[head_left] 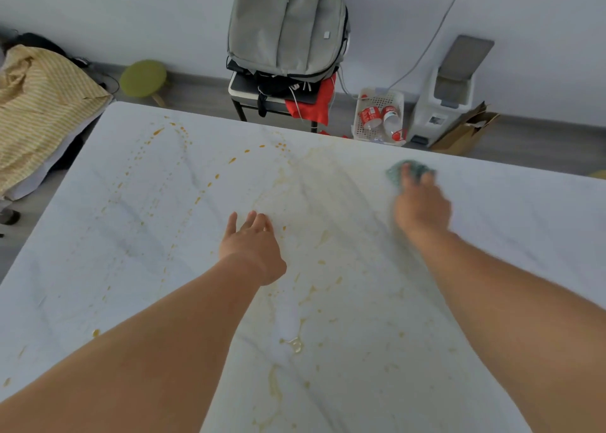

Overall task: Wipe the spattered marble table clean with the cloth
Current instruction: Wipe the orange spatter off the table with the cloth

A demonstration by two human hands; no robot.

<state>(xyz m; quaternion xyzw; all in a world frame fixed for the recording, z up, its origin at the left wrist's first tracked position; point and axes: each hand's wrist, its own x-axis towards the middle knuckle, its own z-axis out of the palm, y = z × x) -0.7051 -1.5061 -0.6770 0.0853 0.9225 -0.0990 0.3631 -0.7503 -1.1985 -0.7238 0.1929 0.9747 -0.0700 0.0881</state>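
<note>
Past the far edge of your table [492,222] there's a chair [249,99] with a grey fabric backpack [285,29] slumped on it and something red [313,104] hanging off the seat, then a white perforated basket [377,114] with red-labelled bottles, a pale bin [446,104] with its lid up, and a brown cardboard piece [465,130] leaning beside it. Off to the left you've got yellow striped bedding [36,104] and a round green stool [143,78]. Nothing sits on the tabletop itself, it's smooth white marble with faint grey veins, dotted with orange drops [229,161] on the left half and smeary yellowish streaks through the middle. Your right hand [423,209] is blurry, pressing down on the crumpled teal cloth [401,170] near the far edge, fingers on top of it. Your left hand [252,245] is spread, fingers straight, low over the middle of the table, holding nothing; can't tell if it touches.
</note>
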